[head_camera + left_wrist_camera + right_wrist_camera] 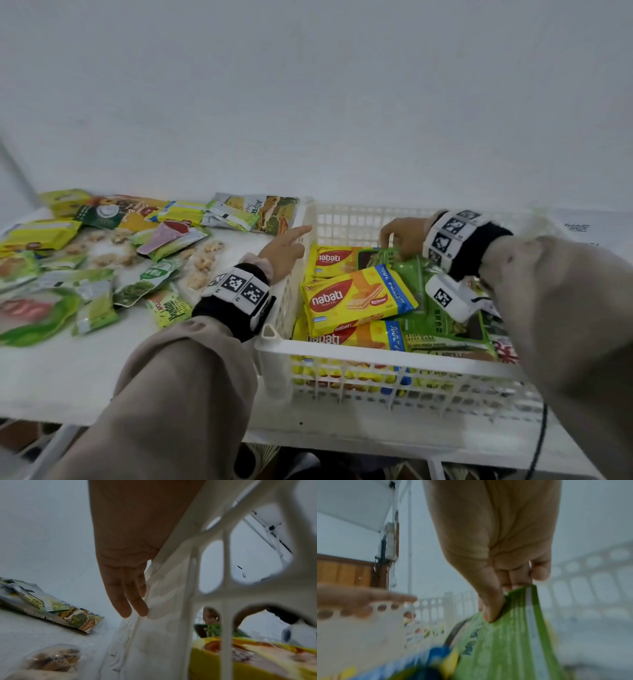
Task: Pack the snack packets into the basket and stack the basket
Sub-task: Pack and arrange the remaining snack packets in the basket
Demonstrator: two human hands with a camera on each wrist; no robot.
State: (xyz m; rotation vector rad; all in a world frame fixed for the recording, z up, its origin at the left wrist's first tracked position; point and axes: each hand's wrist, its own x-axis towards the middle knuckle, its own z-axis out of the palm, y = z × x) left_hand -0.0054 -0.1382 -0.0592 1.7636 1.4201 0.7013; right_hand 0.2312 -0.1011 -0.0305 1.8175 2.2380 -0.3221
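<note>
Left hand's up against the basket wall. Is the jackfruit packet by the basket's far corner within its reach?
Probably yes. The left hand rests open, fingers straight, against the basket wall's outside, and the jackfruit packet lies just beyond its fingertips on the table with nothing between.

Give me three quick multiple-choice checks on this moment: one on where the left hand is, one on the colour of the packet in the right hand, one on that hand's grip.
1. Where is the left hand?
A. Inside the basket
B. At the left wall of the basket, outside it
C. Flat on the loose packets

2. What colour is the packet in the right hand?
A. Red
B. Blue
C. Green

3. How does the right hand hold it?
A. Pinched at its top edge
B. Lying on an open palm
C. Not touched at all

Answers: 1 B, the left wrist view shows straight fingers along the wall's outer face. 2 C, the right wrist view shows it green. 3 A, the thumb and fingers close on its edge there.
</note>
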